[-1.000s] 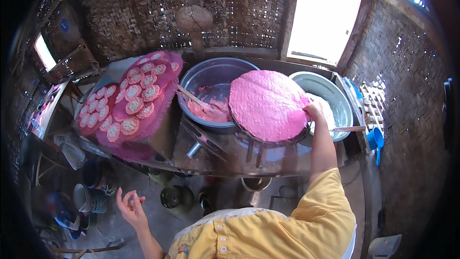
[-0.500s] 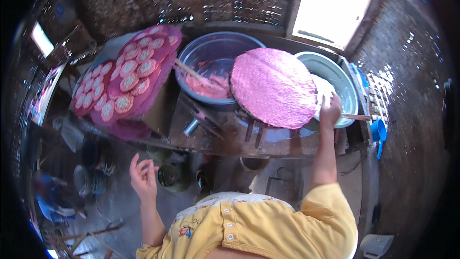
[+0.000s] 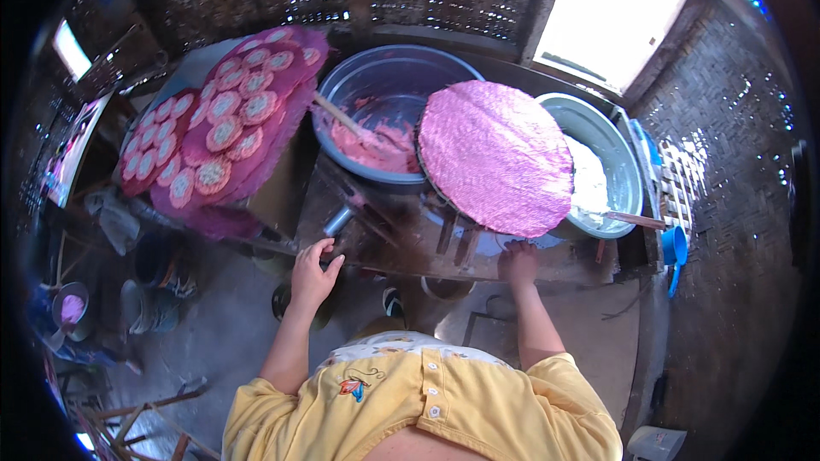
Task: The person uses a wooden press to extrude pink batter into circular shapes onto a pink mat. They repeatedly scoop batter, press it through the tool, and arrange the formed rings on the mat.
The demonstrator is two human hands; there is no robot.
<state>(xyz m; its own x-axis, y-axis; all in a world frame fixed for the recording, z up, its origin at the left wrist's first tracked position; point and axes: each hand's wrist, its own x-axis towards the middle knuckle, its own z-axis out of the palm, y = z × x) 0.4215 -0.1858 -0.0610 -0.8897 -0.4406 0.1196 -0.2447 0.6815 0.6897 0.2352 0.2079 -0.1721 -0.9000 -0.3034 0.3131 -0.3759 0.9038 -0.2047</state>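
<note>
A round pink woven tray point(image 3: 495, 156) lies tilted over the dark wooden bench point(image 3: 401, 235), covering part of two basins. My right hand point(image 3: 517, 262) rests at the bench's near edge just below the tray's rim, fingers curled, holding nothing that I can see. My left hand point(image 3: 313, 269) hovers at the bench's near left edge with fingers spread and empty. A big metal basin point(image 3: 384, 85) holds pink batter point(image 3: 369, 143) and a wooden stick point(image 3: 340, 115).
Pink trays point(image 3: 222, 119) with several round pink-and-white cakes lean at the left. A second basin point(image 3: 602, 154) with white stuff stands at the right, a blue scoop point(image 3: 673, 248) beside it. Woven walls surround the bench. Pots and a small bowl point(image 3: 70, 307) sit on the floor at left.
My left hand has risen from low at the left to the bench edge. My right hand has let go of the pink tray's rim and come down to the bench edge.
</note>
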